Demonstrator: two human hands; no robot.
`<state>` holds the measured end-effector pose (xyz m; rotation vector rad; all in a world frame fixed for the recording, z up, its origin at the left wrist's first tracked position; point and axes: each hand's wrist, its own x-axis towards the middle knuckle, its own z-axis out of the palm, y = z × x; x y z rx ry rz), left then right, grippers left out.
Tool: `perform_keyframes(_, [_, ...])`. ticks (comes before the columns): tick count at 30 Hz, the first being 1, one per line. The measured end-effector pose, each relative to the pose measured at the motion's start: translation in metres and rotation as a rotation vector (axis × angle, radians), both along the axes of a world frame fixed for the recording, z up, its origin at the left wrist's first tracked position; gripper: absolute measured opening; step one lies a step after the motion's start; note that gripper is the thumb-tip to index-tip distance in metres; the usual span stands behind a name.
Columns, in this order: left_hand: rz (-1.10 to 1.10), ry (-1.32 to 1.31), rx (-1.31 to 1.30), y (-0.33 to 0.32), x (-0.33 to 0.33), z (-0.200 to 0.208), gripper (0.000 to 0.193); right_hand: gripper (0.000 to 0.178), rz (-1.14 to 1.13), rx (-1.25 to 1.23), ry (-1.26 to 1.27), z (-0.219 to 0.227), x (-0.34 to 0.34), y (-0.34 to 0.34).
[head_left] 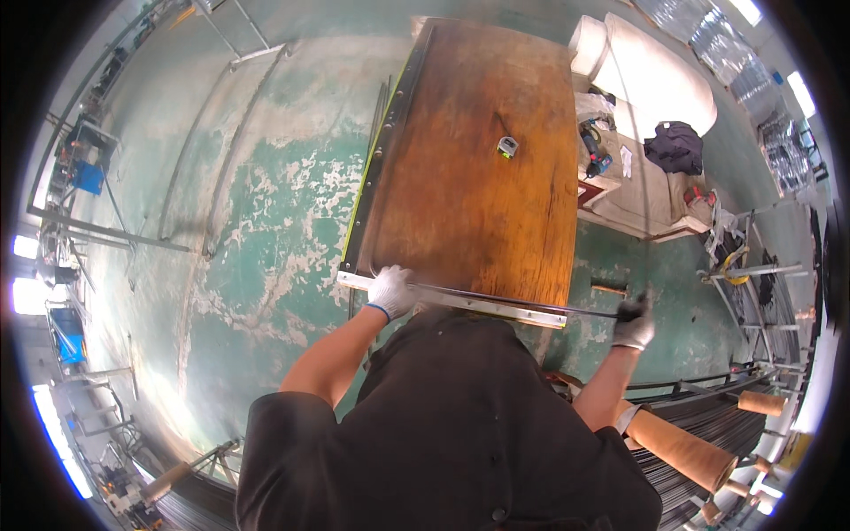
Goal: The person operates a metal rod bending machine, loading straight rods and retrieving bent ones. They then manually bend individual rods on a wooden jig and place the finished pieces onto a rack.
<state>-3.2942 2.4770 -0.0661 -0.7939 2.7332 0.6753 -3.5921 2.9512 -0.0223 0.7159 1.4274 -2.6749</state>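
Note:
A thin dark strip [513, 298] runs crosswise just above the near edge of the wooden tabletop [496, 212]. My left hand [391, 291], in a white glove, is closed on the strip near the table's left corner. Past the right corner, my right hand [634, 327] grips the strip's other end; its glove is white with dark fingers, slightly blurred. Beneath the strip, a pale metal rail [478, 305] with holes lines the near edge. Along the left edge runs a dark rail [386, 133] with bolts and a yellow-green line. A tape measure [506, 147] lies on the tabletop.
To the right, a side bench [630, 199] holds a cordless drill [595, 150], dark cloth [676, 148] and large white rolls [664, 75]. Metal racks [761, 270] stand farther right. Brown rolls [682, 447] and long dark strips lie behind me at right. The green floor [274, 212] is peeling.

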Motion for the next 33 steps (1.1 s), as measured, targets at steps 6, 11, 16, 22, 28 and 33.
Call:
perform_keyframes(6, [0.015, 0.278, 0.728, -0.014, -0.072, 0.082, 0.043, 0.049, 0.344, -0.159, 0.812, 0.277, 0.034, -0.091])
perform_keyframes(11, [0.016, 0.882, 1.297, -0.023, -0.120, 0.286, 0.058, 0.020, 0.273, 0.995, 1.507, 0.332, 0.070, -0.226])
perform_keyframes(16, [-0.446, 1.025, 1.504, -0.054, -0.094, 0.432, 0.090, 0.020, 1.161, 0.565, 1.348, 0.269, 0.154, -0.336])
perform_keyframes(22, [-0.095, 0.926, 1.782, -0.113, 0.018, 0.460, 0.071, 0.013, 1.457, 0.882, 1.083, 0.102, 0.140, -0.333])
perform_keyframes(28, [0.176, 1.046, 1.371, -0.131, 0.059, 0.425, 0.056, 0.009, 1.407, 1.129, 1.184, 0.093, 0.106, -0.315])
perform_keyframes(33, [0.448, 0.945, 1.147, -0.133, 0.087, 0.388, 0.046, 0.013, 1.225, 1.219, 1.199, 0.108, 0.078, -0.278])
